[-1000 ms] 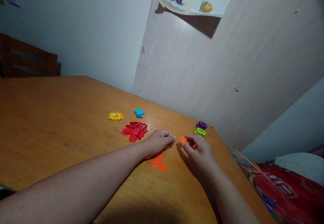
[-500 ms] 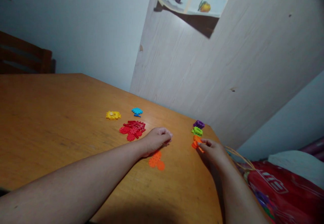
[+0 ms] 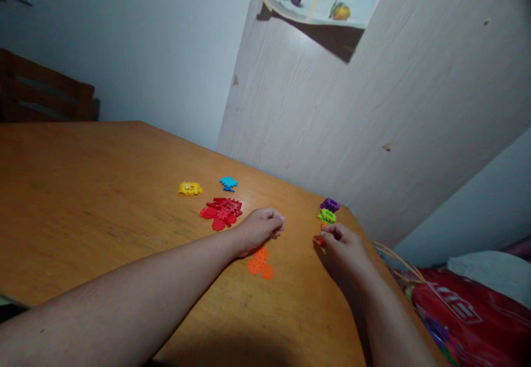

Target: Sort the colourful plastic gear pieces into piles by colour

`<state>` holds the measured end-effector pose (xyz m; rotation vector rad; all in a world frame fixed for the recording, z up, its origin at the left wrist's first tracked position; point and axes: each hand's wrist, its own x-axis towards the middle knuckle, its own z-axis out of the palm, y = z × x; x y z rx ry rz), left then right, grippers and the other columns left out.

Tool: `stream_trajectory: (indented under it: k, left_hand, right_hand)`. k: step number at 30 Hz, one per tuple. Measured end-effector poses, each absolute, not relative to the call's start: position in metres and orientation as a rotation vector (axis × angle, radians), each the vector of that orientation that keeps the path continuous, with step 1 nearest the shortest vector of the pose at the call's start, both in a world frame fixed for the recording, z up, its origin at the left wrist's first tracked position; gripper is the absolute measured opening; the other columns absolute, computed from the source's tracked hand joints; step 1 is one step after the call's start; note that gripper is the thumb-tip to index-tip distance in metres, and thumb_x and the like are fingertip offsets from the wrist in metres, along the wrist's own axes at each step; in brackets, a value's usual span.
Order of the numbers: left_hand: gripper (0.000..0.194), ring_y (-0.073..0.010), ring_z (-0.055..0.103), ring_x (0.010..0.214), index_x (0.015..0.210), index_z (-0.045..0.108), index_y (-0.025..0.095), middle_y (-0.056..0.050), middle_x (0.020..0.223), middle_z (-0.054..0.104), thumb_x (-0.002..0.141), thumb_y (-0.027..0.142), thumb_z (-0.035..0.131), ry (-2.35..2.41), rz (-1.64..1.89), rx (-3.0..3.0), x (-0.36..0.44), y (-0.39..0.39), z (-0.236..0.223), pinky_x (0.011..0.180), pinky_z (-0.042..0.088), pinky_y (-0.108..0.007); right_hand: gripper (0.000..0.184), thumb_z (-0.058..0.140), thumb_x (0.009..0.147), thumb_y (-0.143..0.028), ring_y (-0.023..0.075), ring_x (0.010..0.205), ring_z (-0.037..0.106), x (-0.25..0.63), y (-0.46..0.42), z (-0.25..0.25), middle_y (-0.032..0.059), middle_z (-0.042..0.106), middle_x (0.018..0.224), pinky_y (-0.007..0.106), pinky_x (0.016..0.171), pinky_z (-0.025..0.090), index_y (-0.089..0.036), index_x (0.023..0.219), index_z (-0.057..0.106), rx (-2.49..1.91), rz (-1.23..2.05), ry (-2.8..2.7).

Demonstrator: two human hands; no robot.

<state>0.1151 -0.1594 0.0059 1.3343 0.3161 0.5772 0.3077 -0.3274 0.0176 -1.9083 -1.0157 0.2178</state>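
Observation:
My left hand [image 3: 264,224] rests closed on the table between the red pile and my right hand, its curled fingers hiding whatever they may hold. Just in front of its wrist lie several flat orange plastic building pieces [image 3: 258,262], some round. My right hand [image 3: 341,240] has its thumb and fingers closed on an orange plastic piece [image 3: 322,240], mostly covered by the fingers. Directly beyond that piece sit a lime-green toothed piece [image 3: 327,216] and a purple one [image 3: 330,204].
Red plastic pieces [image 3: 222,212] lie heaped left of my left hand. Farther back are yellow pieces [image 3: 191,188] and blue pieces [image 3: 228,182]. The wooden table [image 3: 103,190] meets the wall behind. A red bag [image 3: 468,300] stands off the right edge; a chair [image 3: 45,88] is far left.
My right hand has moved right, away from my left hand, carrying orange plastic to a spot beside the green piece. My left hand stays nearly in place, closed.

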Motion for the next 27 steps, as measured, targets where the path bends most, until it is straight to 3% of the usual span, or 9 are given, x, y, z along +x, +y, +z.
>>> stream_trajectory:
  k: [3, 7, 10, 19, 24, 27]
  left_hand:
    - [0.028, -0.0140, 0.058, 0.072, 0.080, 0.058, 0.016, -0.004, 0.077, 0.064, 0.079, 0.041, 0.069, 0.320, 0.595, 1.299, 0.115, -0.159, 0.007, 0.073, 0.044, -0.029]
    - [0.026, -0.0139, 0.059, 0.074, 0.081, 0.058, 0.015, -0.004, 0.079, 0.064, 0.080, 0.039, 0.068, 0.326, 0.598, 1.277, 0.115, -0.159, 0.007, 0.075, 0.045, -0.030]
    - [0.026, -0.0136, 0.058, 0.072, 0.080, 0.057, 0.016, -0.003, 0.078, 0.064, 0.081, 0.040, 0.068, 0.323, 0.591, 1.285, 0.115, -0.159, 0.007, 0.075, 0.046, -0.030]
    - [0.027, -0.0139, 0.057, 0.073, 0.080, 0.057, 0.016, -0.004, 0.077, 0.064, 0.081, 0.040, 0.069, 0.310, 0.600, 1.306, 0.113, -0.161, 0.009, 0.073, 0.045, -0.029]
    - [0.027, -0.0131, 0.056, 0.071, 0.080, 0.057, 0.015, -0.003, 0.077, 0.064, 0.081, 0.041, 0.068, 0.308, 0.599, 1.329, 0.116, -0.159, 0.005, 0.071, 0.044, -0.028]
    - [0.025, -0.0124, 0.055, 0.068, 0.081, 0.058, 0.015, -0.002, 0.076, 0.063, 0.080, 0.038, 0.067, 0.314, 0.584, 1.342, 0.119, -0.156, 0.001, 0.071, 0.043, -0.028]
  right_hand:
    - [0.019, 0.061, 0.083, -0.038, 0.0141, 0.060, 0.051, 0.260, -0.319, 0.019, 0.0007, 0.059, 0.069, 0.026, 0.053, 0.038, -0.020, 0.084, 0.063, -1.880, 0.468, -1.195]
    - [0.017, 0.069, 0.079, -0.031, 0.0116, 0.064, 0.047, 0.214, -0.313, 0.024, -0.0025, 0.056, 0.074, 0.023, 0.055, 0.033, -0.021, 0.090, 0.064, -1.908, 0.687, -1.526]
    - [0.024, 0.074, 0.075, -0.029, 0.0116, 0.067, 0.047, 0.202, -0.311, 0.026, -0.0031, 0.056, 0.077, 0.024, 0.056, 0.032, -0.022, 0.095, 0.063, -1.991, 0.637, -1.644]
    - [0.015, 0.068, 0.074, -0.021, 0.0113, 0.066, 0.049, 0.210, -0.312, 0.027, -0.0024, 0.060, 0.077, 0.023, 0.057, 0.033, -0.021, 0.087, 0.062, -2.040, 0.511, -1.700]
    - [0.017, 0.066, 0.080, -0.035, 0.0108, 0.056, 0.044, 0.256, -0.313, 0.014, -0.0032, 0.054, 0.065, 0.023, 0.051, 0.030, -0.020, 0.082, 0.059, -1.955, 0.422, -1.260]
    - [0.027, 0.073, 0.074, -0.042, 0.0115, 0.054, 0.043, 0.293, -0.316, 0.007, -0.0028, 0.052, 0.062, 0.024, 0.050, 0.034, -0.021, 0.080, 0.058, -1.818, 0.319, -0.995]
